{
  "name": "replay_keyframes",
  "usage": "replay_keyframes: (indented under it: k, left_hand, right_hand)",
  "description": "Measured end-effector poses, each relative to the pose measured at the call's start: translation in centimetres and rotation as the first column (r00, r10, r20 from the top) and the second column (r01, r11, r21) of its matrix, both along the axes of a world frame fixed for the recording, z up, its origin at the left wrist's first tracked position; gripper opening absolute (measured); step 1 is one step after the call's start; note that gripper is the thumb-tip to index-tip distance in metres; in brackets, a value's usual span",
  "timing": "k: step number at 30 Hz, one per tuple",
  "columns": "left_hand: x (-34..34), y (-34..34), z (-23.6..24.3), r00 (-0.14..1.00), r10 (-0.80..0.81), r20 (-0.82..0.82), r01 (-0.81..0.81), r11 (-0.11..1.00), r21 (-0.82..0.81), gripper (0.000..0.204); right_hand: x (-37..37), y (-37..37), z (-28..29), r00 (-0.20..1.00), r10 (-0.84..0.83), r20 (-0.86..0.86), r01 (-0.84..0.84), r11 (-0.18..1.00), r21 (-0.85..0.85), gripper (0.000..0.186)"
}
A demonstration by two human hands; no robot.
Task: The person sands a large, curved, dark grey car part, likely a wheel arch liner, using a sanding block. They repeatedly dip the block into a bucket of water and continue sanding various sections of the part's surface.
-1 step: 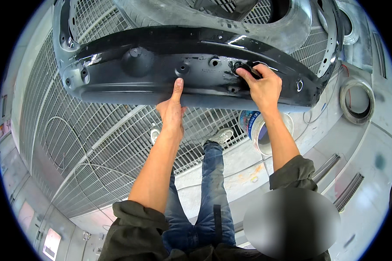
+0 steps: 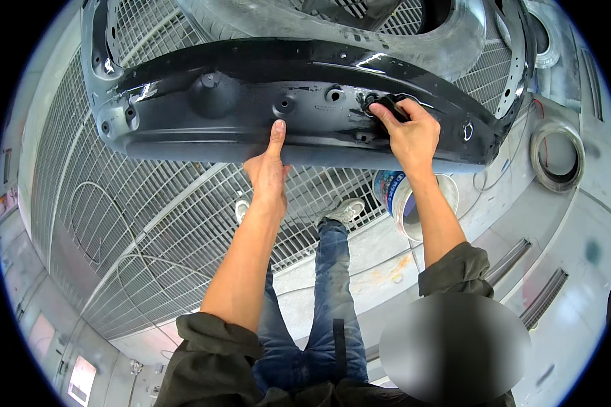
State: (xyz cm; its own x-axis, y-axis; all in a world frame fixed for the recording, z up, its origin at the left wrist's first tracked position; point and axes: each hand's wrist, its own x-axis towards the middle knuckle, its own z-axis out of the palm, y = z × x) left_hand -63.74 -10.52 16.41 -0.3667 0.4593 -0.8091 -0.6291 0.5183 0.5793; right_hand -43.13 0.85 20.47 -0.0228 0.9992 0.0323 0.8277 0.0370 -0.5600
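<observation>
A glossy black car body panel [image 2: 176, 129], shaped like a tailgate with an open frame above, spans the top of the view. My left hand [image 2: 268, 166] grips its lower edge near the middle, thumb up on the face and fingers hidden behind. Farther right, my right hand [image 2: 414, 132] pinches a small black piece [image 2: 391, 108] between thumb and fingers against the panel's face; its kind cannot be made out. Wet-looking streaks surround that spot. Several round recesses and holes, such as one hole [image 2: 334, 96], dot the face.
Below the panel lies a metal floor grating [image 2: 176, 230] with thin cables across it. A tire [image 2: 448, 47] sits behind the panel. Near my right forearm stands a bucket [image 2: 448, 190]. A ring-shaped coil [image 2: 557, 154] lies at the right, by floor vents [image 2: 544, 298].
Both hands keep their places. The black piece in my right hand has shifted very slightly and more of it shows.
</observation>
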Motion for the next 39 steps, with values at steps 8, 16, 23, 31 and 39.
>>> replay_keyframes:
  k: [8, 16, 23, 31, 39]
  left_hand:
    - [0.0, 0.0, 0.0, 0.999, 0.002, -0.047, -0.005, 0.998, -0.062, 0.088]
    - [-5.7, -2.3, -0.6, 0.981, 0.179, 0.068, -0.19, 0.96, 0.206, 0.075]
    - [-13.8, -2.8, 0.5, 0.99, 0.144, 0.004, -0.143, 0.979, 0.146, 0.068]
    - [-15.4, -4.1, -0.4, 0.99, 0.134, 0.047, -0.14, 0.976, 0.167, 0.07]
    - [-21.3, -4.5, -0.3, 0.995, 0.092, 0.031, -0.096, 0.979, 0.181, 0.068]
  right_hand:
    - [-0.8, -4.0, -0.1, 1.0, 0.004, 0.023, 0.0, 0.981, -0.193, 0.045]
    - [-6.3, -3.1, 0.1, 0.989, 0.123, 0.083, -0.113, 0.987, -0.113, 0.047]
    - [-8.9, -5.4, 1.6, 0.982, 0.11, -0.152, -0.143, 0.962, -0.232, 0.049]
    - [-11.6, -8.3, 2.1, 0.592, -0.597, -0.542, -0.087, 0.621, -0.779, 0.052]
    - [-20.6, -4.5, 5.6, 0.895, 0.368, -0.251, -0.301, 0.915, 0.27, 0.036]
